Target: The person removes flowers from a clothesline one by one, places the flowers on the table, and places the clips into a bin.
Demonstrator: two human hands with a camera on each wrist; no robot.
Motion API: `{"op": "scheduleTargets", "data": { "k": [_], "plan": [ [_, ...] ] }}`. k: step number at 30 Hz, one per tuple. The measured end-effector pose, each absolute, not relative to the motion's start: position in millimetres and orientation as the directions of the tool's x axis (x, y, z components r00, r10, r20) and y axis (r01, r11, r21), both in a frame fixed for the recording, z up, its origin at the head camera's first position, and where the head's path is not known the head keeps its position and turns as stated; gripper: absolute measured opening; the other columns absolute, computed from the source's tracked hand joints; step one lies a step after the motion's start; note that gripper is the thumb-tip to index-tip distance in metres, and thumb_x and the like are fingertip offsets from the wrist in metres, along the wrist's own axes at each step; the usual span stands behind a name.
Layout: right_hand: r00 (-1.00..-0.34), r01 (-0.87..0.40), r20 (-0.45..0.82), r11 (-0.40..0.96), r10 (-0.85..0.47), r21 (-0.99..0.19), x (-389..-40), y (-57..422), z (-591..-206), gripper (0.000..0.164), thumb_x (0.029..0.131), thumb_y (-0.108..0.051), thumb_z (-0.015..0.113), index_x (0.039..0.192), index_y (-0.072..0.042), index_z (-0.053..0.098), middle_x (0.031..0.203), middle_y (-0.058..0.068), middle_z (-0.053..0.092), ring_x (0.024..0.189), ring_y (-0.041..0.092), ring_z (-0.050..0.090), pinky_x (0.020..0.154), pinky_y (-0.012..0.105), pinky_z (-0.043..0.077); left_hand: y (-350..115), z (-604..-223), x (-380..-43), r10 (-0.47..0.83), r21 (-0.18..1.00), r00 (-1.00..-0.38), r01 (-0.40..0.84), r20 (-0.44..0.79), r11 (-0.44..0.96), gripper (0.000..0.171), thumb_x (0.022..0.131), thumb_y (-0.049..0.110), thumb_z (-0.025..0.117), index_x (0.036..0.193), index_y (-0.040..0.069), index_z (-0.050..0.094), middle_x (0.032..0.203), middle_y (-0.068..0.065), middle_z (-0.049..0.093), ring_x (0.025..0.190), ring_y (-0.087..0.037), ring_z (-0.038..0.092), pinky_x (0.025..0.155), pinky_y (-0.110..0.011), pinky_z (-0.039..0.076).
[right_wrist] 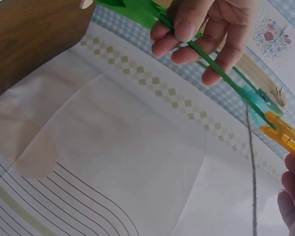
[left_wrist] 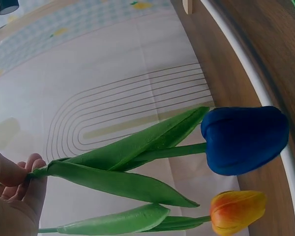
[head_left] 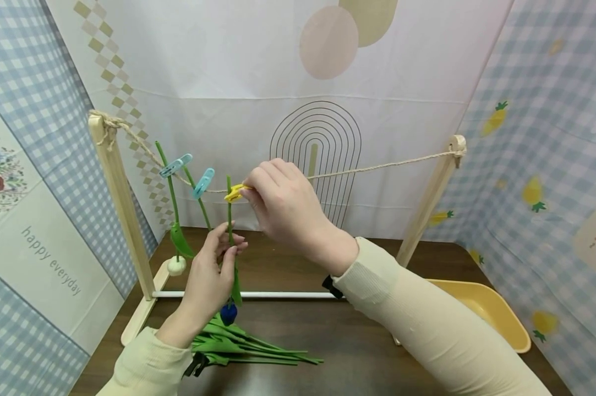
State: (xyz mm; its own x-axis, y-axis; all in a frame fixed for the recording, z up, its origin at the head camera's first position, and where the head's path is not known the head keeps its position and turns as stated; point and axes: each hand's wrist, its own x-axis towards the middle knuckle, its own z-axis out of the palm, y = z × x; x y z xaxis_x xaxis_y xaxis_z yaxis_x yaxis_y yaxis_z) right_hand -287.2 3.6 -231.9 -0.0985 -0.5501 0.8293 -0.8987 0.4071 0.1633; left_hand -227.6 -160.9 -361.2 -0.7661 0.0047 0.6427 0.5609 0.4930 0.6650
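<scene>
My left hand (head_left: 209,275) pinches the green stem of an artificial blue tulip (head_left: 228,314), which hangs flower down. My right hand (head_left: 288,203) grips a yellow clothespin (head_left: 234,193) whose tips are at the upper stem, beside the twine (head_left: 387,164). In the right wrist view the yellow clothespin (right_wrist: 284,133) has the stem at its jaws. Two turquoise clothespins, one at the far left (head_left: 176,165), hold other stems on the twine. A white tulip (head_left: 176,266) hangs there, and the left wrist view shows an orange-yellow tulip (left_wrist: 237,211) below the blue one.
Wooden posts stand left (head_left: 121,209) and right (head_left: 426,209), with the twine tied between their tops. A white rod (head_left: 288,295) joins them low down. Several green stems (head_left: 258,349) lie on the brown table (head_left: 337,341). A yellow tray (head_left: 513,324) sits at the right.
</scene>
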Motion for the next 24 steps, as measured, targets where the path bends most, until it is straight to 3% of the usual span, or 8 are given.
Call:
{"op": "scheduleTargets", "data": {
  "k": [17,24],
  "plan": [
    [-0.086,-0.910,0.893,0.400,-0.441,0.110,-289,19,-224,0.005,0.092,-0.003,0.060,0.089,-0.001,0.058,0.080,0.008,0.055,0.077,0.026,0.049,0.071,0.035,0.041,-167,-372,-217,0.043,0.659,-0.799,0.524,0.600,0.539,0.048,0.091,-0.014,0.054,0.136,0.000,0.042,0.107,-0.010,0.063,0.096,-0.020,0.067,0.080,-0.035,0.055],
    [-0.114,-0.914,0.877,0.394,-0.466,0.091,-288,29,-225,0.014,0.093,-0.011,0.062,0.097,0.002,0.059,0.087,0.011,0.058,0.082,0.027,0.051,0.075,0.037,0.042,-170,-373,-212,0.035,0.671,-0.812,0.505,0.583,0.544,0.049,0.092,-0.011,0.055,0.137,0.003,0.044,0.108,-0.006,0.063,0.098,-0.015,0.066,0.080,-0.032,0.055]
  ]
}}
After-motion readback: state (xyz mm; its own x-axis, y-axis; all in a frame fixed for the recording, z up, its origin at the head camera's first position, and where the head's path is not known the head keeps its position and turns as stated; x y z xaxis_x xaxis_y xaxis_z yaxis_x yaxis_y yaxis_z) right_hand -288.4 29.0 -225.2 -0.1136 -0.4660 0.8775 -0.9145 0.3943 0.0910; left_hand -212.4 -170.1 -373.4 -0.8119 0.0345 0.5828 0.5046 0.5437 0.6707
